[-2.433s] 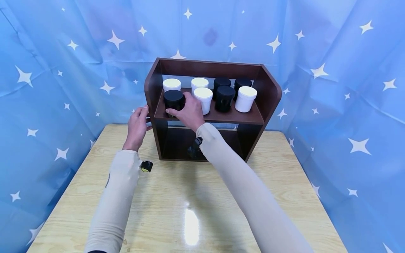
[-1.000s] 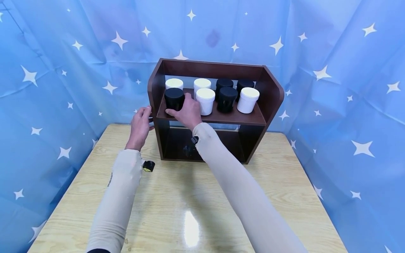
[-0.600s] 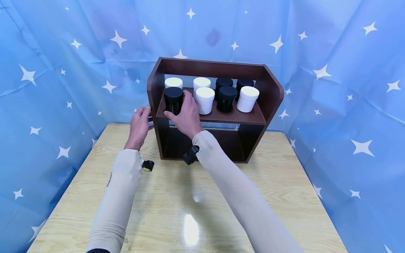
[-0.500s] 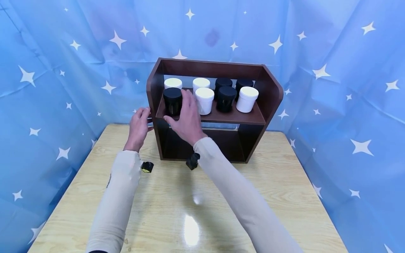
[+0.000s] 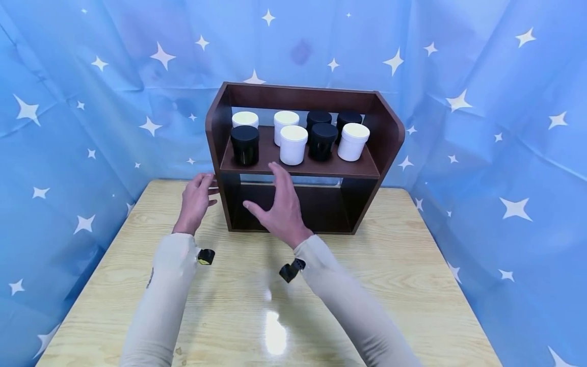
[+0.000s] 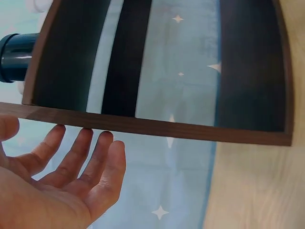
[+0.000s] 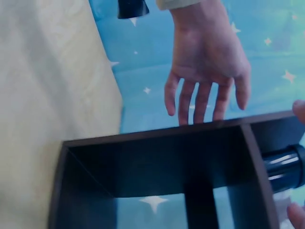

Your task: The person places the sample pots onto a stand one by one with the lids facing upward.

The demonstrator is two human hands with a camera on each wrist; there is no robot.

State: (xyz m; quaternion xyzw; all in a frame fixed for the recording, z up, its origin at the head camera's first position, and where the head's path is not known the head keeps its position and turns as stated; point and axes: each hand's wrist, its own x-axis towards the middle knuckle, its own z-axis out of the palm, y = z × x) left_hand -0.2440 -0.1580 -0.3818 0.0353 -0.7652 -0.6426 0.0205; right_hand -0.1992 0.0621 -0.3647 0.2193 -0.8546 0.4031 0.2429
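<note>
A dark brown two-tier shelf (image 5: pixel 300 172) stands on the table. Its upper board carries several lidded jars in two rows. At the front left is a black jar (image 5: pixel 245 148), followed rightward by a white jar (image 5: pixel 293 147), another black jar (image 5: pixel 323 143) and another white jar (image 5: pixel 353 143). My right hand (image 5: pixel 283 208) hovers in front of the lower compartment, thumb and fingers spread, holding nothing. My left hand (image 5: pixel 194 200) is by the shelf's left side; in the left wrist view its fingertips (image 6: pixel 106 137) lie at the panel's edge, and contact is hard to tell.
Behind the front row are two white jars, one at the left (image 5: pixel 245 119) and one mid-left (image 5: pixel 285 122), and two black jars, including the rightmost (image 5: pixel 348 121). A blue star-patterned curtain (image 5: pixel 137 66) surrounds the wooden table (image 5: pixel 238 306) at the back and sides.
My right hand has let go of the front-left black jar, which now stands upright on the upper board, and has drawn back and down. My left hand has slid lower along the shelf's side.
</note>
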